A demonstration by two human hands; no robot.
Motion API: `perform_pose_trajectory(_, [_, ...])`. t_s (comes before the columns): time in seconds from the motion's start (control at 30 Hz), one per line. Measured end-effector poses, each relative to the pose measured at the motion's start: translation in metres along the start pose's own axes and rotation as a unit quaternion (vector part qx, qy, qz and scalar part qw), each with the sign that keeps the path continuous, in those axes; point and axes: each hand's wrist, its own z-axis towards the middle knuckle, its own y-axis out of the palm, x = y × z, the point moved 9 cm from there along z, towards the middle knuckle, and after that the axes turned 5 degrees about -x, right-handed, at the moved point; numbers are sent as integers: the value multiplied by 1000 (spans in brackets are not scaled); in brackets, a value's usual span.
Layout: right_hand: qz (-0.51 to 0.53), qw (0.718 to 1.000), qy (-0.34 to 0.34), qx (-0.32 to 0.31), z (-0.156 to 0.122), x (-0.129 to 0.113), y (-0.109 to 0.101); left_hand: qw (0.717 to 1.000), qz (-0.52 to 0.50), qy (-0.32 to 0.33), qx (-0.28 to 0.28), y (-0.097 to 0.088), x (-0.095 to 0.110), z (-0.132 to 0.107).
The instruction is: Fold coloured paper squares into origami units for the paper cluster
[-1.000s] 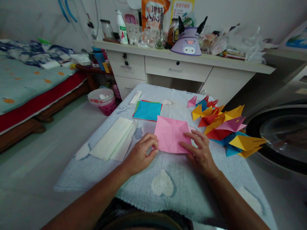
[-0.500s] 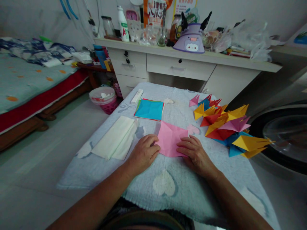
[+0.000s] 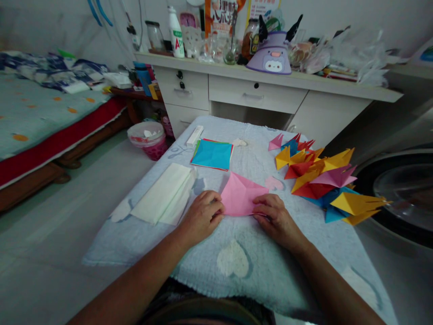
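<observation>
A square pink sheet of origami paper [image 3: 241,196] with crease lines lies in front of me, its near edge slightly lifted. My left hand [image 3: 207,212] pinches its left near corner between thumb and fingers. At the right near corner my right hand [image 3: 274,214] grips the sheet the same way, thumb below and fingers on top. Beyond it rests a stack of coloured paper [image 3: 212,154], blue uppermost. Several folded paper cranes [image 3: 314,174] in yellow, red, blue and pink are heaped at the right side of the table.
The table is covered by a pale blue cloth [image 3: 233,257] with heart patterns. Left of my hands lies a folded whitish cloth or tissue [image 3: 162,192], with a small white box [image 3: 195,135] behind. A pink bin [image 3: 149,140] stands on the floor, and a cluttered desk [image 3: 257,97] is at the back.
The pink sheet's near edge has come up and bends between my hands. My right hand has closed from lying on the sheet to pinching its corner. The view has shifted slightly.
</observation>
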Motion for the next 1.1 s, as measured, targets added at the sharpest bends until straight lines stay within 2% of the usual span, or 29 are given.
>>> perform_pose_trajectory(0.17, [4, 999, 44, 21, 1, 8, -1, 1000, -12, -16, -1, 2, -3, 2])
perform_pose_trajectory(0.4, [2, 994, 106, 17, -1, 21, 3, 1000, -13, -28, -6, 1, -3, 4])
perform_pose_trajectory(0.77, [-19, 984, 172, 38, 1, 32, 2, 998, 38, -54, -16, 5, -3, 4])
perform_pose_trajectory(1.1, [-51, 978, 192, 66, 2, 35, 2, 995, 66, -74, -22, 9, -6, 3])
